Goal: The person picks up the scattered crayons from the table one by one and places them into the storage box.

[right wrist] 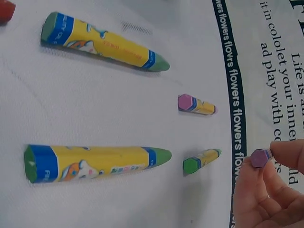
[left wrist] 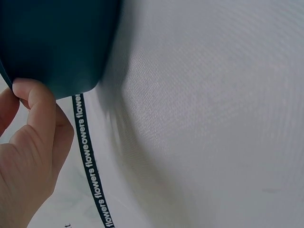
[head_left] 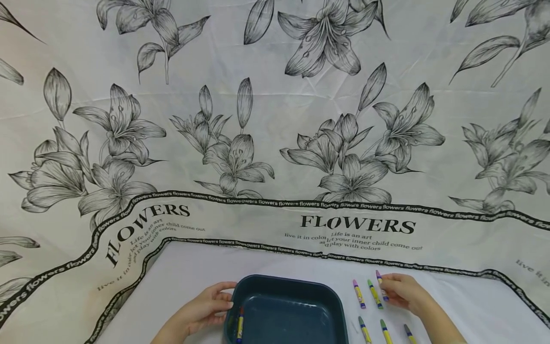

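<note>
One purple crayon [right wrist: 260, 158], clear of tray's edge [head_left: 283, 280]

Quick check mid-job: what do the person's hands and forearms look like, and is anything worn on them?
The left hand and right hand are both ungloved, with no rings or markings visible. The left forearm and right forearm are bare where they show: no sleeve, bracelet or cable in view.
</note>
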